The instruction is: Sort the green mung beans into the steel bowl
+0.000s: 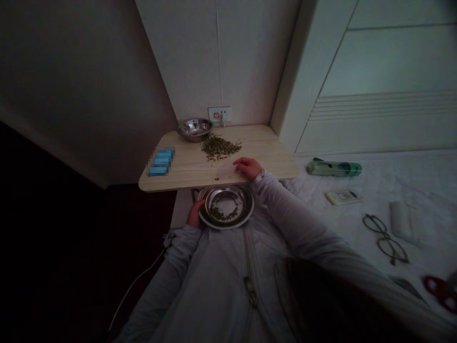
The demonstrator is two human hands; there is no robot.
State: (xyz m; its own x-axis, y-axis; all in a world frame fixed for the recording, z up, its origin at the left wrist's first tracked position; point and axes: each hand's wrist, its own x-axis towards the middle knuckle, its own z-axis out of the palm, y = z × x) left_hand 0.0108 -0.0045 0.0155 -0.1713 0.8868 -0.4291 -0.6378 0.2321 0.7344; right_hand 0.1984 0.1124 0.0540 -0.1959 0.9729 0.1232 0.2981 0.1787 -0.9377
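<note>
My left hand [195, 214] grips the left side of a shiny metal bowl [246, 216], held below the front edge of a small wooden table [264, 143]. Small greenish grains [223, 214] lie in the bottom of that bowl. Over the table's front part, my right hand [249, 168] has its fingers closed on a thin, translucent flat piece [227, 170], whose kind is unclear in the dim light. A little dark clump [217, 178] sits near the table edge by it. Farther back, a loose pile of the same grains [218, 146] is spread on the wood.
A second metal bowl [194, 129] stands at the table's back left, and a blurred-out blue item [161, 162] lies left. On the white bed to the right are a green bottle [333, 167], a phone [343, 196], glasses [385, 238] and red-handled scissors [441, 290]. A wall socket [220, 114] is behind.
</note>
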